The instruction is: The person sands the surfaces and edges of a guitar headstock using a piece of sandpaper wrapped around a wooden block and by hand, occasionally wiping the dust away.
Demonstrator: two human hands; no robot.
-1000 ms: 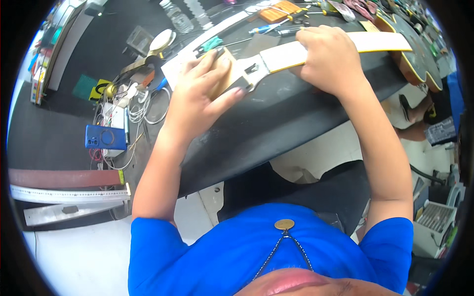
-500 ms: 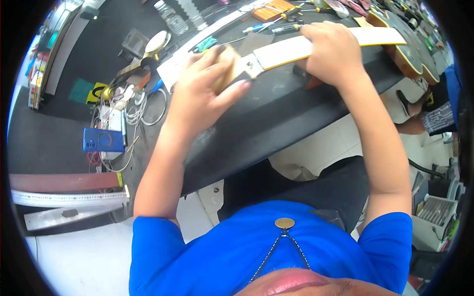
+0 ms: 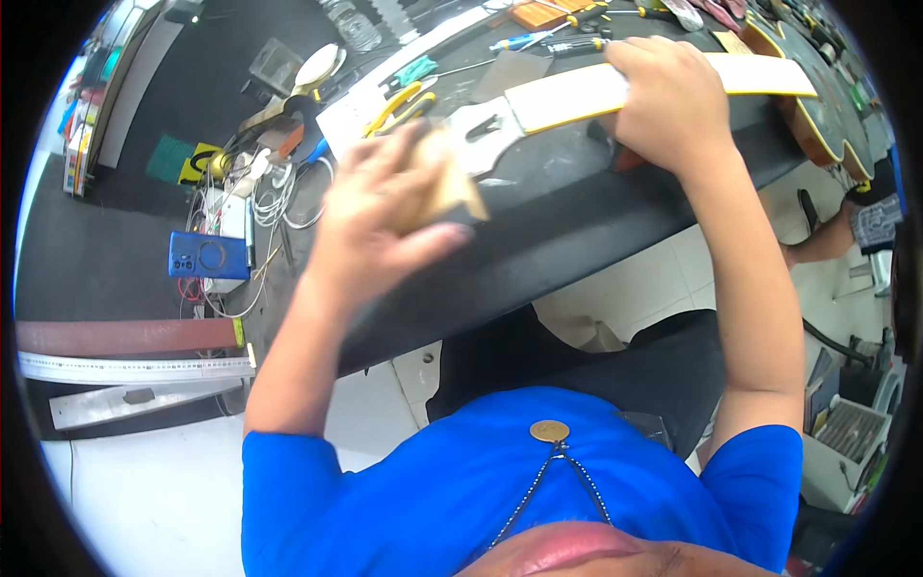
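A guitar lies across the dark bench, its body [image 3: 817, 133] at the far right. Its neck [image 3: 567, 102], white-topped with a yellow edge, runs left to a pale headstock [image 3: 492, 140] with a dark slot. My right hand [image 3: 673, 106] is closed round the neck near its middle. My left hand [image 3: 370, 207], slightly blurred, grips a tan sanding block [image 3: 437, 183] with a dark lower edge, just left of the headstock. The block looks apart from the headstock, though blur makes the gap unsure. A dark support [image 3: 625, 159] shows under the neck.
Behind the neck lie yellow-handled pliers [image 3: 399, 108], several screwdrivers [image 3: 577, 44] and a dark flat sheet [image 3: 512, 75]. At left are coiled white cables [image 3: 279, 197], a blue phone [image 3: 207, 254] and a steel ruler [image 3: 135, 368]. Another person's leg [image 3: 827, 236] shows at right.
My left hand has drawn the sanding block down and left, uncovering more of the headstock and the pliers. My right hand keeps its hold on the neck. The whole view has shifted slightly.
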